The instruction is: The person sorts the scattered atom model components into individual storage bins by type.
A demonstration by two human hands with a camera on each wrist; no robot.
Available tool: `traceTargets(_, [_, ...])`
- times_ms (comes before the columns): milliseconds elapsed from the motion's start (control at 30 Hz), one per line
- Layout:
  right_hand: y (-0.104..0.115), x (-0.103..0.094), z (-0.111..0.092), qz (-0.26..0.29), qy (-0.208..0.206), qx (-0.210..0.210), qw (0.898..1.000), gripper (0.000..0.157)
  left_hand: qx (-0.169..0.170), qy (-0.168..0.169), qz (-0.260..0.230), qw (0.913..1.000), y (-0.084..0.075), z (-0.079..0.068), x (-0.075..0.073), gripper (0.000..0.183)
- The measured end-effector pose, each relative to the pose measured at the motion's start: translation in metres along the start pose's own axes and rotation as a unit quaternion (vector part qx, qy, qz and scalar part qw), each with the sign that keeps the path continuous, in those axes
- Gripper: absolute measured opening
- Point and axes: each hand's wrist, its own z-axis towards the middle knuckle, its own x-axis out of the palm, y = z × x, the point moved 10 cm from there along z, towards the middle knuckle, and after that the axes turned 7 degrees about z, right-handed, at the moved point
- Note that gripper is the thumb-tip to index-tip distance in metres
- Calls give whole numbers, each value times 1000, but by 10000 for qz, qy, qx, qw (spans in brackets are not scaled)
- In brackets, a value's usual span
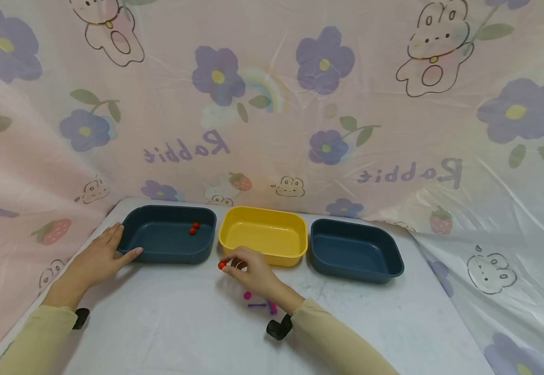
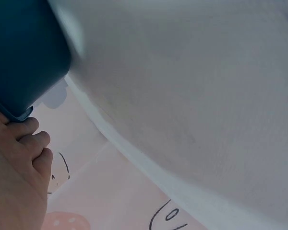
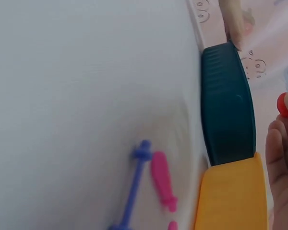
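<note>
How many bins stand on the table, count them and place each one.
3: a left dark blue bin, touched by the left hand; a yellow bin in the middle; a right dark blue bin. The head view shows no others.

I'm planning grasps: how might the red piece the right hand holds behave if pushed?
The red piece looks rounded, so it might roll. Small in the right hand, it's probably light. Its smooth-looking surface may feel slippery.

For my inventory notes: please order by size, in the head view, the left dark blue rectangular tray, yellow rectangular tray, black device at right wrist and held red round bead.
Left blue tray, yellow tray: too alike to rank
Black device
Red bead
</note>
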Motion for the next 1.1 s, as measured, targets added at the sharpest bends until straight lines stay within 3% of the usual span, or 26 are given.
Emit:
traceTargets(200, [-5, -4, 17, 155, -372, 227, 9989, 19, -7, 26, -50, 10000, -2, -1, -1, 102])
traceTargets(500, [-12, 1, 47, 64, -562, 274, 9980, 19, -2, 10, -23, 10000, 4, 1, 2, 102])
traceTargets(1100, [-44, 1, 118, -679, -505, 765, 9935, 20, 18, -64, -9, 10000, -1, 0, -2, 101])
